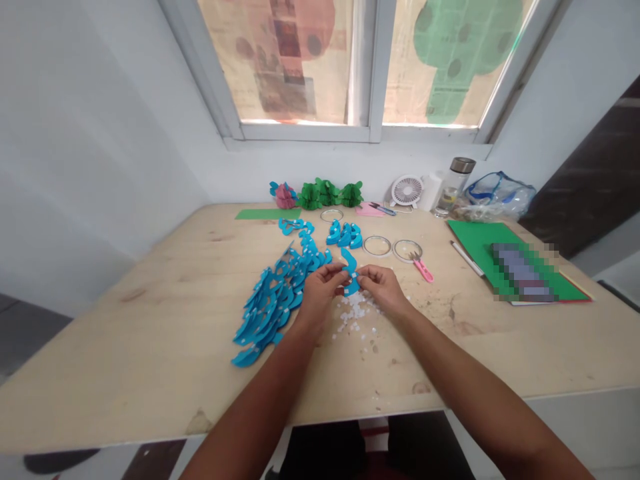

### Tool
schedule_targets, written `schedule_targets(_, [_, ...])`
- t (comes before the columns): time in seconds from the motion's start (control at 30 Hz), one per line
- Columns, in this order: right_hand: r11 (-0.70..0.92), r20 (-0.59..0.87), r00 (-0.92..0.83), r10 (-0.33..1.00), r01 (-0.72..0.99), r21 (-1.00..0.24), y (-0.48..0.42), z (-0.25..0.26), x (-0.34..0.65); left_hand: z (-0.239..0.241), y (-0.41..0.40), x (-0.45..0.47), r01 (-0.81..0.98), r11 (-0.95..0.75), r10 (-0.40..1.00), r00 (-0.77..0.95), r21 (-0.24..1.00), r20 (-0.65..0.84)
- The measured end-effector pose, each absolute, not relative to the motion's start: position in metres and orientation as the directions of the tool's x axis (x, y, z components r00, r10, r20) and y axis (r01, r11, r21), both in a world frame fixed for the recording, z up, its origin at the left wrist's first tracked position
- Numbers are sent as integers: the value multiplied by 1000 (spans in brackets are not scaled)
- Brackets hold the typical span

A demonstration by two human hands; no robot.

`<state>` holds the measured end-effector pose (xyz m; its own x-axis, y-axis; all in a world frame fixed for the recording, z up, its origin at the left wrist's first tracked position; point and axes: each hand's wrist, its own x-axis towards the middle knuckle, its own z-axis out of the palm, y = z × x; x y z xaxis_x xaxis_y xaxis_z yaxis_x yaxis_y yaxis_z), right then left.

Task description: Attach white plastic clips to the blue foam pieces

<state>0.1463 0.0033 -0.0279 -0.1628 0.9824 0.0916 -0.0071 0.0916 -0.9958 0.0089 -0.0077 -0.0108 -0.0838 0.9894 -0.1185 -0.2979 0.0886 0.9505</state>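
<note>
S-curved blue paper piece (353, 285), white-patched
Left hand (323, 288) and right hand (384, 287), each nearly closed, pinch it from left and right.

Blurred object (523, 272), hands (385, 287) partly hiding blue piece (351, 265)

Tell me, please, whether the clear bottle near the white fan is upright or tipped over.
Upright: the clear bottle stands with its base on the table and its silver-coloured cap uppermost.
</note>
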Motion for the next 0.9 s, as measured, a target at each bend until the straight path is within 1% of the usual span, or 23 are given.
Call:
schedule_targets(0.1, [96,96,-169,981,-13,-995,3,-27,145,-11,-9,9,-265,53,989,-117,963,-87])
schedule_targets(0.23, [97,101,-181,978,-29,-995,1,-26,144,-12,-9,10,-271,37,987,-142,962,-78])
schedule_targets(0.33, [107,105,-189,976,0,-994,2,-27,145,-12,-9,10,-225,18,988,-143,974,-51])
schedule_targets(0.4, [117,111,-178,978,28,-993,3,-29,145,-11,-10,10,-144,-50,983,-181,988,23])
schedule_targets(0.47, [121,112,-158,981,49,-991,4,-30,146,-11,-12,10,19,-179,952,-251,984,178])
schedule_targets(0.53, [119,109,-132,985,67,-991,5,-31,146,-10,-14,9,252,-315,893,-248,915,376])
schedule_targets(0.57, [121,111,-121,986,77,-990,6,-32,146,-10,-15,9,365,-367,867,-200,856,457])
schedule_targets(0.63, [136,125,-110,986,100,-986,6,-33,147,-10,-15,9,538,-437,832,-63,720,552])
schedule_targets(0.7, [170,155,-107,982,147,-974,6,-34,147,-12,-15,9,639,-471,813,49,607,580])
schedule_targets(0.77, [215,196,-108,975,217,-952,4,-34,147,-13,-13,9,693,-483,805,110,535,584])
schedule_targets(0.9, [301,273,-129,953,344,-889,2,-32,147,-16,-12,8,724,-499,792,158,477,589])
